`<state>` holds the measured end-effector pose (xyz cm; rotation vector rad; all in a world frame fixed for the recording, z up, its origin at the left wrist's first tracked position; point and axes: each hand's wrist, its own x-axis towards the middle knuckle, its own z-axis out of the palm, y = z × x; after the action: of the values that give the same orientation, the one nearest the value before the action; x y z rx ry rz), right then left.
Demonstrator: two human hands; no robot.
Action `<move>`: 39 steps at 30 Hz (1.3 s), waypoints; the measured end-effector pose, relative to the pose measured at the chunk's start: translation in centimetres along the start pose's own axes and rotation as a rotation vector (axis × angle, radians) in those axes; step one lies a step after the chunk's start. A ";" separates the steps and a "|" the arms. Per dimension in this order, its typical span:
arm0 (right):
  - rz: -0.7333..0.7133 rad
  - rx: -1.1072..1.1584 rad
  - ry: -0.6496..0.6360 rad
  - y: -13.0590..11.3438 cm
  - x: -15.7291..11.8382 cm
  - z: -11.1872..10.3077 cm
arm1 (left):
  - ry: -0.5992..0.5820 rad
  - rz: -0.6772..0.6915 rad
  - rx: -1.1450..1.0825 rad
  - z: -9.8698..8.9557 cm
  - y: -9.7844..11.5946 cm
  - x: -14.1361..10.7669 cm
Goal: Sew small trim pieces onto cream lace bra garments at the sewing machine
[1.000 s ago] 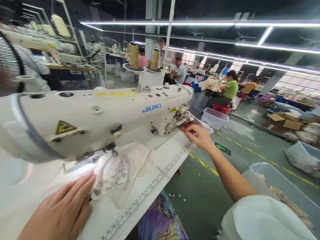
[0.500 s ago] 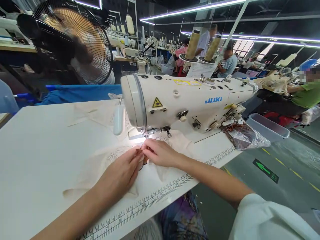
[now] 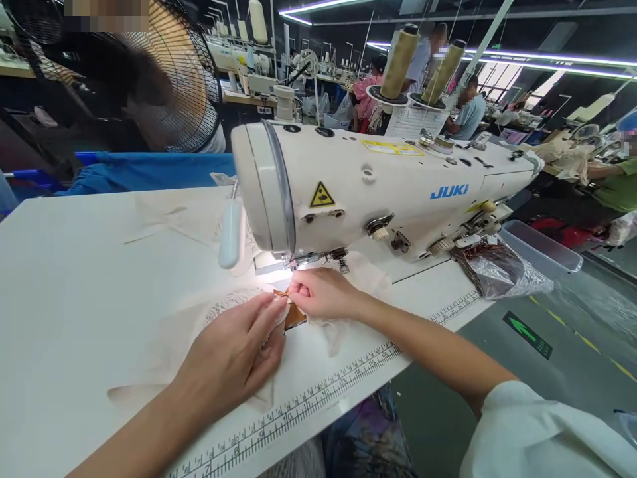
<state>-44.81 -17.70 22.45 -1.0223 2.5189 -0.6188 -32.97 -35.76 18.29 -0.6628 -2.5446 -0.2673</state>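
Note:
My left hand is closed in a pinch on the cream lace fabric, just in front of the sewing machine's needle area. Close beside it, my right hand pinches the same fabric, its fingertips almost meeting the left ones. A small brown strip shows between the fingertips; its kind is unclear. Below them a brown, flat patch is visible at the table surface. The white JUKI sewing machine stands over the work, with its lamp lighting the fabric. Needle and presser foot are hard to make out.
A ruler tape runs along the front edge of the white table. A plastic bag of brown pieces lies at the right end, by a clear bin. A large fan stands behind left; other people sit farther back.
The view has shifted slightly. My hands have drawn a little apart, showing more of the brown strip and brown patch. Both still pinch the fabric.

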 end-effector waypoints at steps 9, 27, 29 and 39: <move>0.005 -0.068 -0.060 -0.2 0.7 -0.6 | 0.092 0.062 0.122 0.7 0.6 0.2; -0.014 -0.053 -0.043 0.2 1.3 -0.6 | 0.076 0.036 0.217 0.7 1.0 0.8; -0.013 -0.047 -0.040 0.3 1.3 -0.5 | 0.066 0.052 0.233 0.8 1.1 0.8; -0.484 -0.407 0.277 2.7 -2.6 2.5 | 0.014 0.069 0.216 0.8 0.9 0.8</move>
<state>-43.37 -14.70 19.34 -1.8404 2.7100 -0.3940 -33.42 -34.38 18.08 -0.6606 -2.4852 0.0267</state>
